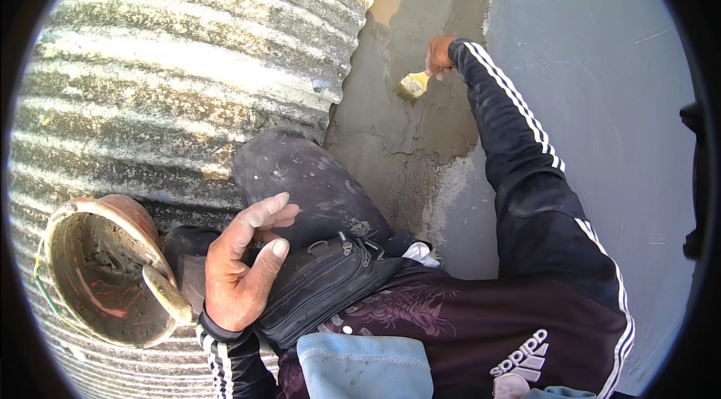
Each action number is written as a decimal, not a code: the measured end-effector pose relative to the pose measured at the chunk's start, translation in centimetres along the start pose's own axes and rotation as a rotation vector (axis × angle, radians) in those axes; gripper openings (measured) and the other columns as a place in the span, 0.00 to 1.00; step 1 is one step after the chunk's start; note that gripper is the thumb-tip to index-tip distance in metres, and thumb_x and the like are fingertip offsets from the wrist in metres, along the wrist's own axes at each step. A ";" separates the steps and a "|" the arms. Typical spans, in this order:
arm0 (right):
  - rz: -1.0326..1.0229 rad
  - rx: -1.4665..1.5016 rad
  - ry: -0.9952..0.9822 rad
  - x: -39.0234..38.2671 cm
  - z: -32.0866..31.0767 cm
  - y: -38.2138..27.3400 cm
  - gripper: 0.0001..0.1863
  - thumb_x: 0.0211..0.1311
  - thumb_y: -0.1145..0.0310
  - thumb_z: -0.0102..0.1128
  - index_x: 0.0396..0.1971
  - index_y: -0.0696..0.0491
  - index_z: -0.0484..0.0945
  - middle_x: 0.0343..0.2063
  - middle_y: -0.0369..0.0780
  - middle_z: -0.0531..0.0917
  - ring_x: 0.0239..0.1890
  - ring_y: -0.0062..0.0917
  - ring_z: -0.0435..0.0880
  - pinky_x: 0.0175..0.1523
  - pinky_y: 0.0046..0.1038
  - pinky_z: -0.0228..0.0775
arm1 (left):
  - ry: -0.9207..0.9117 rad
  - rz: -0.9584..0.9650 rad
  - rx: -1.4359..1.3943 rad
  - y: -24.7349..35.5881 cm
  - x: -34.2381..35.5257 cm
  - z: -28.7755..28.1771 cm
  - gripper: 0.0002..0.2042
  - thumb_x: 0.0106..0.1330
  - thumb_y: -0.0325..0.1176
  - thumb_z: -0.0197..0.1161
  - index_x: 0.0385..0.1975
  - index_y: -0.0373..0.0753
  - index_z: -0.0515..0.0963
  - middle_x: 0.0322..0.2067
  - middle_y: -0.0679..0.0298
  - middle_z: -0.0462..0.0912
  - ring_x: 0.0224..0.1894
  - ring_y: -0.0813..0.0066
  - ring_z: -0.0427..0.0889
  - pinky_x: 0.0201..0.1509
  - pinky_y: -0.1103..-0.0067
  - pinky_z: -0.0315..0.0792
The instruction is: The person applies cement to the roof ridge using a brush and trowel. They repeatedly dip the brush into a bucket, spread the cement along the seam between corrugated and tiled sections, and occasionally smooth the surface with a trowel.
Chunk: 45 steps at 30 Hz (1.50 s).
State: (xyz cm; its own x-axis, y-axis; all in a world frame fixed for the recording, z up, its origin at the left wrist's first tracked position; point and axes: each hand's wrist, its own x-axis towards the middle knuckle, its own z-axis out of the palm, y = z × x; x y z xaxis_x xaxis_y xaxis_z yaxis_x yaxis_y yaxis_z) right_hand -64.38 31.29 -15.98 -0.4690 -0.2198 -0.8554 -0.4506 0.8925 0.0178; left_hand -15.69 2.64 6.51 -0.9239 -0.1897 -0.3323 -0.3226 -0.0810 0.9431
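At arm's length, my right hand (pixel 441 55) is closed round the handle of a wide, flat paintbrush (pixel 413 86) with a yellowish, mortar-smeared head. The brush head is against a strip of wet grey mortar (pixel 443 125), which looks smoother at the far end and rough and cracked nearer me. My left hand (pixel 242 267) is raised above my lap, palm partly turned in, fingers stretched and thumb apart, holding nothing. To its left stands a reddish bucket (pixel 134 213) with grey mortar inside. A mortar-caked tool handle (pixel 167 294) leans over the bucket's rim; its other end is hard to make out.
Weathered corrugated roofing sheets (pixel 203 53) spread across the left, their wavy edge bordering the mortar strip. A smooth grey painted surface (pixel 593 83) fills the right. My bent knee (pixel 300 181) and a black waist bag (pixel 323 282) lie between my arms.
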 end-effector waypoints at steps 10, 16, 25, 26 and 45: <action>0.036 -0.452 0.268 4.4 0.8 -0.8 0.11 0.63 0.60 0.73 0.35 0.52 0.92 0.27 0.38 0.92 0.34 0.28 0.91 0.41 0.35 0.82 | 0.176 -0.091 -0.282 -5.5 -10.3 -1.9 0.29 0.73 0.34 0.67 0.69 0.25 0.70 0.62 0.44 0.81 0.66 0.58 0.78 0.75 0.65 0.64; -0.356 -0.371 -0.125 3.1 3.8 -4.4 0.09 0.62 0.61 0.72 0.37 0.48 0.93 0.25 0.32 0.91 0.36 0.27 0.88 0.47 0.34 0.79 | 0.278 0.036 -0.660 -9.4 -14.0 -3.0 0.41 0.69 0.41 0.72 0.73 0.22 0.59 0.66 0.36 0.74 0.77 0.45 0.65 0.82 0.57 0.52; 0.155 -0.203 0.626 0.5 3.0 -5.8 0.15 0.68 0.71 0.56 0.49 0.53 0.87 0.49 0.50 0.88 0.56 0.44 0.87 0.60 0.42 0.80 | 0.178 0.147 -0.813 -11.4 -14.1 -4.3 0.44 0.72 0.44 0.68 0.76 0.22 0.52 0.67 0.33 0.71 0.77 0.40 0.62 0.82 0.55 0.52; 0.121 -0.230 0.592 -0.3 3.6 -6.5 0.15 0.68 0.72 0.56 0.49 0.53 0.87 0.49 0.50 0.88 0.55 0.44 0.87 0.60 0.42 0.80 | 0.174 0.155 -0.819 -11.5 -14.1 -4.4 0.44 0.73 0.44 0.68 0.76 0.22 0.51 0.67 0.33 0.71 0.77 0.40 0.61 0.82 0.55 0.52; -0.032 -0.376 0.374 -1.7 9.0 -7.7 0.16 0.64 0.58 0.70 0.45 0.53 0.88 0.43 0.48 0.90 0.48 0.44 0.88 0.54 0.42 0.81 | 0.046 0.194 -0.916 -12.5 -13.8 -5.7 0.43 0.76 0.45 0.63 0.77 0.23 0.48 0.68 0.32 0.68 0.77 0.33 0.59 0.83 0.48 0.47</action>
State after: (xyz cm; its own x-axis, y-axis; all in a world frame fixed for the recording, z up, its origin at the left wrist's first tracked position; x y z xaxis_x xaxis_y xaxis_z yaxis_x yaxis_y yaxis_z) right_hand -53.29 28.32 -19.35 -0.6585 -0.4314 -0.6166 -0.6783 0.6951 0.2382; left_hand 2.26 0.69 -0.73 -0.9293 -0.3173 -0.1890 0.1420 -0.7795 0.6101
